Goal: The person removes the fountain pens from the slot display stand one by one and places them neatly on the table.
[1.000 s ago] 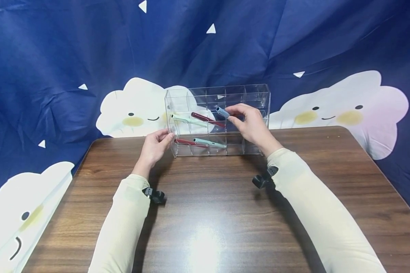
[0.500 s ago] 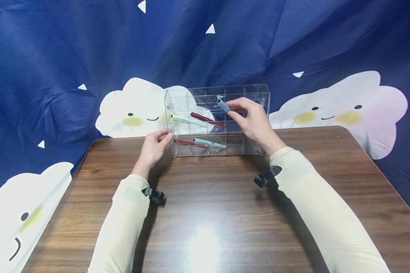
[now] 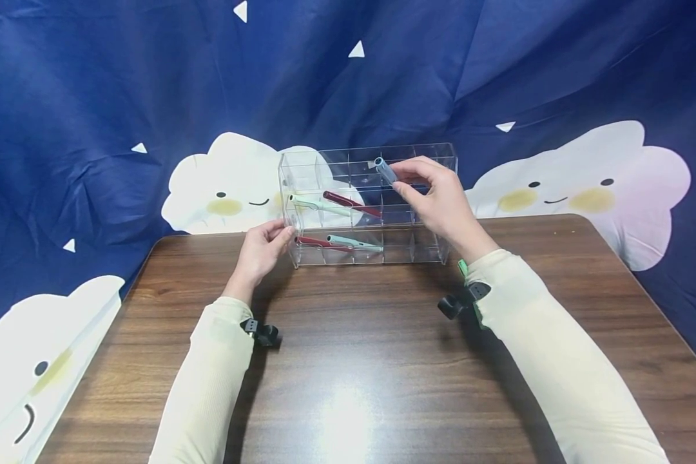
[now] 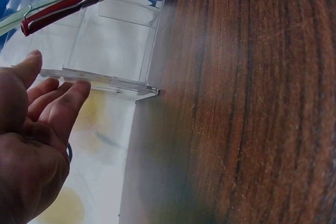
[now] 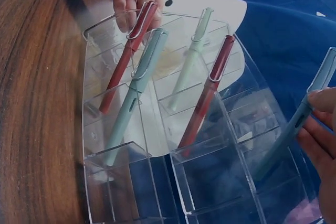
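A clear acrylic organizer [image 3: 368, 264] with rows of compartments stands at the table's back edge. My left hand [image 3: 261, 254] holds its left side wall, thumb on one face and fingers on the other in the left wrist view. My right hand [image 3: 437, 196] pinches a blue pen [image 3: 385, 171] by thumb and fingers, clip end up, over the upper right compartments. In the front row lean a red pen [image 5: 123, 61] and a mint pen [image 5: 134, 98]. The row behind holds a pale green pen [image 5: 190, 64] and a dark red pen [image 5: 207, 98].
The wooden table [image 3: 348, 341] extends in front of the organizer. Behind it hangs a blue curtain [image 3: 325, 77] with white clouds. Black wrist cameras stick out at both sleeves, and a bright green strip [image 3: 463, 266] shows by the right wrist.
My right hand has moved up and to the right, lifting the blue pen higher over the organizer and turning it more upright. The left hand stays on the side wall.
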The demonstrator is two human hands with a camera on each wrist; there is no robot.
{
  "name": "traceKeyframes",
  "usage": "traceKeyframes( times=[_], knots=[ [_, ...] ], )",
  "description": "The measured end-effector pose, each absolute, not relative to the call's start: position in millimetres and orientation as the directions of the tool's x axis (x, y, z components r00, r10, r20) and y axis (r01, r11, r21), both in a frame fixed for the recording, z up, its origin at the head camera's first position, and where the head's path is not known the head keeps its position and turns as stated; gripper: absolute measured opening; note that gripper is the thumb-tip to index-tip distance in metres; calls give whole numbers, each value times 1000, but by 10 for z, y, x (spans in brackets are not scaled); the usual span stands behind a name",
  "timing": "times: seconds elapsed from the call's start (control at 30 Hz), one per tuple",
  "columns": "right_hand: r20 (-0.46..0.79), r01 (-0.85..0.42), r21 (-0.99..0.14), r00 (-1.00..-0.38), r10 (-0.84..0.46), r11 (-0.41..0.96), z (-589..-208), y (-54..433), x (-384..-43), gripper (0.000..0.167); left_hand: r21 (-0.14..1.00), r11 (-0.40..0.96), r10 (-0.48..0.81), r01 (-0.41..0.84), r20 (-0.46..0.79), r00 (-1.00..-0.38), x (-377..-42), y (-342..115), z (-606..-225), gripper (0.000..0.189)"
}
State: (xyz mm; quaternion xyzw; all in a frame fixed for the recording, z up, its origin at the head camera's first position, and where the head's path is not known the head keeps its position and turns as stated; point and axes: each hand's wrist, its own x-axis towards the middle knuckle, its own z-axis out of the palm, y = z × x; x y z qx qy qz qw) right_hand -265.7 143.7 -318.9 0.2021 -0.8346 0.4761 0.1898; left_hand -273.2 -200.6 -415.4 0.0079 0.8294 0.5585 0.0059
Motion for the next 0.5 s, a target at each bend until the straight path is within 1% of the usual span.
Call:
traceKeyframes(
  times=[0.33,0.5],
  knots=[
    [548,-553,-710,-823,-151,435,-3113,1518,-2596,25,927,374,22,10,2,-1000,-2720,-1997,-4136,49],
    [548,-549,-723,-826,-136,419,-3076,1550,-2550,26,930,368,22,9,0,-1000,-2723,-1998,-4131,49]
  ],
)
